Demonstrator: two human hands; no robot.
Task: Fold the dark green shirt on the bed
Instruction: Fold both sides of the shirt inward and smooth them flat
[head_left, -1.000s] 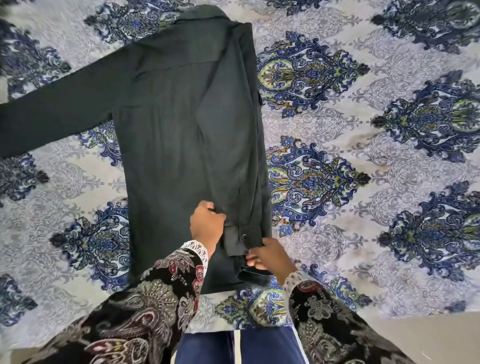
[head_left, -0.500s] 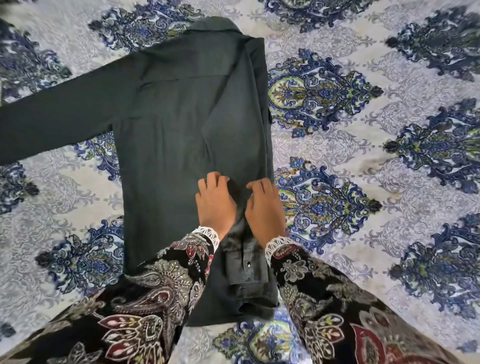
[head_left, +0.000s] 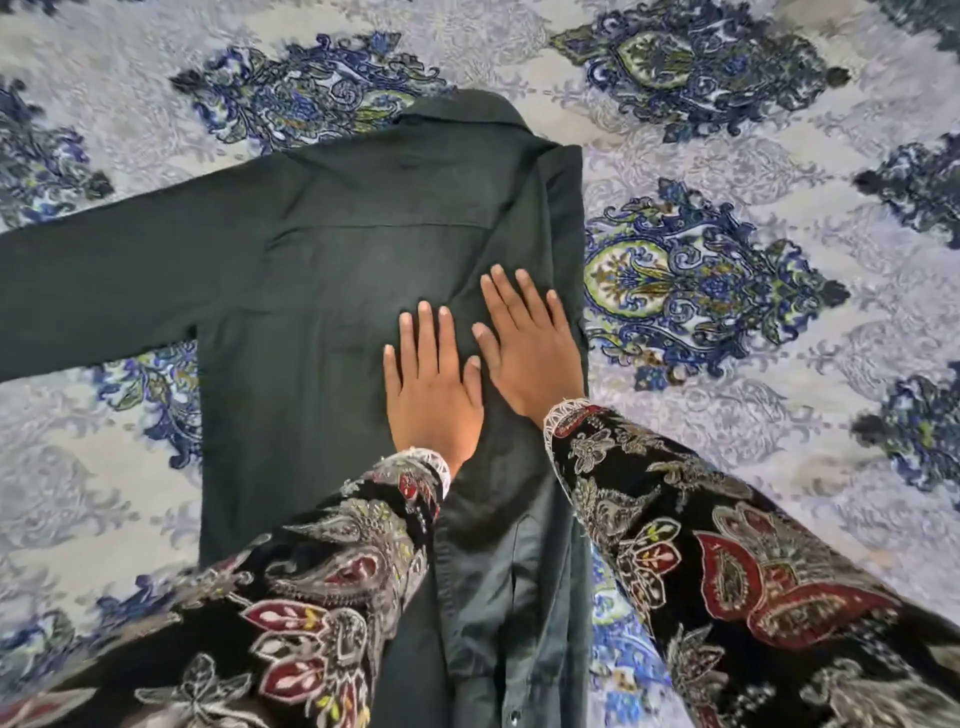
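A person's two hands lie flat on the shirt (head_left: 322, 322), spread face down on a patterned bedspread (head_left: 779, 415), collar at the far end. The left hand (head_left: 434, 392) rests near the middle of the back, fingers spread and palm down, holding nothing. The right hand (head_left: 527, 348), just beside it and slightly farther, is likewise open and pressed flat on the panel already folded in along the right edge. That folded sleeve (head_left: 511, 582) runs down the right side toward the near hem, partly hidden under the patterned sleeves of the person's own clothing. The other sleeve (head_left: 98, 291) lies unfolded, stretched out to the left across the bedspread.

The risk from here seems to lie in the smoothing itself. A hard push across the soft bedspread could drag the whole shirt and skew the right fold, or bunch a ridge of cloth between the two hands. When the palms lift, the folded panel may spring open, since nothing else pins it. Reaching left for the loose sleeve could also pull the body askew if the fold is left unheld.
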